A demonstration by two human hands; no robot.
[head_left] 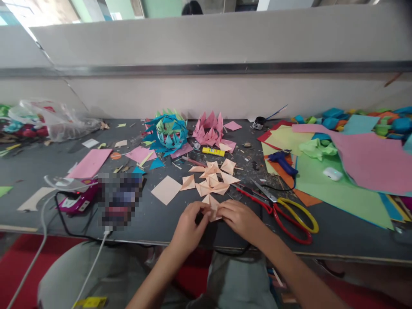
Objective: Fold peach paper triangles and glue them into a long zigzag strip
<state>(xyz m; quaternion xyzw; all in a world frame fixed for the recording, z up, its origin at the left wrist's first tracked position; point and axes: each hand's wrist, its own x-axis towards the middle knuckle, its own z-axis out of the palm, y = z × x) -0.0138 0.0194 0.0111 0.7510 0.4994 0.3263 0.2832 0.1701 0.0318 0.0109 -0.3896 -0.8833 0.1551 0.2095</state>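
My left hand (190, 223) and my right hand (238, 218) meet at the near edge of a dark table (161, 219). Both pinch one peach folded paper piece (212, 207) between their fingertips. Just beyond it lie several more peach folded triangles (212, 177) and a flat peach paper square (166, 189). A blue and green paper flower (167, 132) and a pink paper flower (209, 129) stand farther back.
Red and yellow scissors (283, 209) lie right of my right hand. A yellow glue stick (213, 151), a blue glue gun (282, 162), coloured paper sheets (337, 180), a white earbud case (332, 173), a pink sheet (90, 163), a plastic bag (54, 120) and cables (64, 223) surround the work spot.
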